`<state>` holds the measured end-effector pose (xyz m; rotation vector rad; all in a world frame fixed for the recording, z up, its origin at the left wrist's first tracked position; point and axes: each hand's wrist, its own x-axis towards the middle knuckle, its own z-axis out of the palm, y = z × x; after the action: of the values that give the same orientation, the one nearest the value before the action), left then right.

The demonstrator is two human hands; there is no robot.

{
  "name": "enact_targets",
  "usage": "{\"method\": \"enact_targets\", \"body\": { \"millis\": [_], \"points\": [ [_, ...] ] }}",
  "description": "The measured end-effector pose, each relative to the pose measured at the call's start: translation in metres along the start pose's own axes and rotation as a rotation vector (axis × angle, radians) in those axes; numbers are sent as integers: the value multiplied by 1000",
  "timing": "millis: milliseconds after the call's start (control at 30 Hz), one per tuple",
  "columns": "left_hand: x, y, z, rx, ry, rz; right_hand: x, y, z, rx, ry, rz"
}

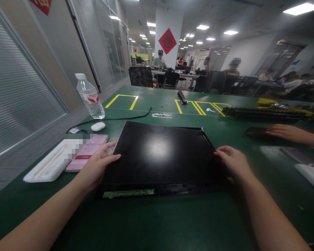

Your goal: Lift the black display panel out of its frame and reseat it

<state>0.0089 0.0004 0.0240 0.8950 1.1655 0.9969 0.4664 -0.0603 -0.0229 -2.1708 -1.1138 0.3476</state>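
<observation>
The black panel [159, 164], long axis running left to right over the green desk [172, 225], lies between the left hand [98, 163], pinching its left edge, and the right hand [234, 161], pinching its right edge, both equally near.

**One view, from the head**

A single head-worn camera looks forward and down from above and behind the left hand [98, 164] and right hand [235, 162], both close to it. The table [157, 101] spreads under and beyond the hands; well past them show a pillar [169, 19] and ceiling lights [301, 8].
</observation>
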Motion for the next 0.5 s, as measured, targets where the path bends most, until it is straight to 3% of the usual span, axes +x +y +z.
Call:
{"method": "enact_targets", "body": {
  "millis": [167,333,500],
  "points": [
    [2,-2,-6,40,-2,3,-1,0,0,9,-8,3],
    [7,-5,-11,116,24,103,-1,0,0,11,-7,9],
    [11,-5,-13,286,82,106,-4,-7,-2,29,-12,23]
  ]
}}
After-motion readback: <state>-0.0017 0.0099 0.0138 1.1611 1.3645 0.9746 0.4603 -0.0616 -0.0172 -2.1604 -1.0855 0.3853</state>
